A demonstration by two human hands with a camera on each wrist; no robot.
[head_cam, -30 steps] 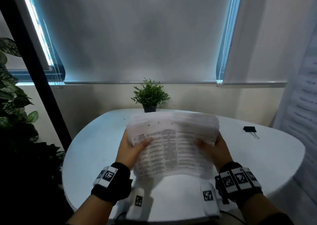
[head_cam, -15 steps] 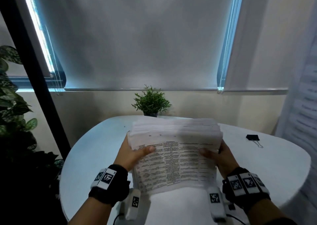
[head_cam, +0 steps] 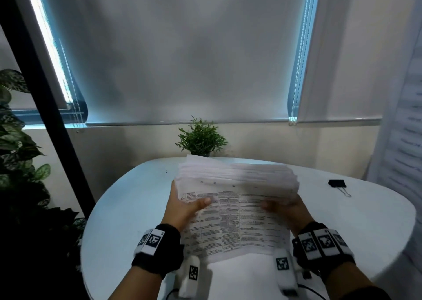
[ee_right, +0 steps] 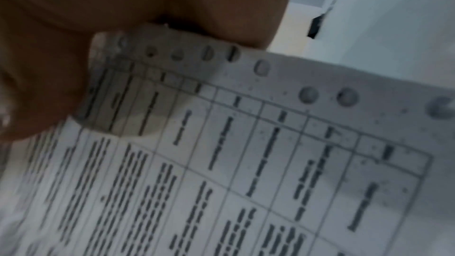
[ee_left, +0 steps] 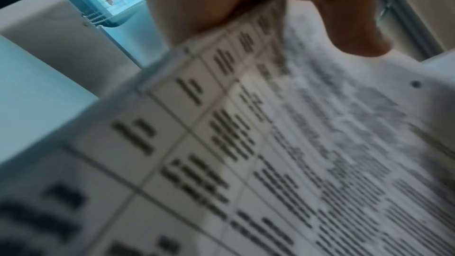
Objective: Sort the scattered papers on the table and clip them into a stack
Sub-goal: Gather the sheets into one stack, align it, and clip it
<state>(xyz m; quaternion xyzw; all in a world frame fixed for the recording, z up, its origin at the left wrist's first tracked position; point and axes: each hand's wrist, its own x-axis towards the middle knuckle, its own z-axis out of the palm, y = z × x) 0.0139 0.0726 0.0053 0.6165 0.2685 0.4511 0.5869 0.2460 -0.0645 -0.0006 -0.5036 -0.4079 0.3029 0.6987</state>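
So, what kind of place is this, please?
Probably an office or study corner. A white table stands by a window with drawn blinds, a binder clip lies on it, and both hands hold printed papers. A small plant stands behind.

The printed tables on the papers (head_cam: 237, 222) are too blurred to read.

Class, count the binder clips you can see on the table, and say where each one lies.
1. The black binder clip lies on the white table, right of the paper stack; the papers may hide others.
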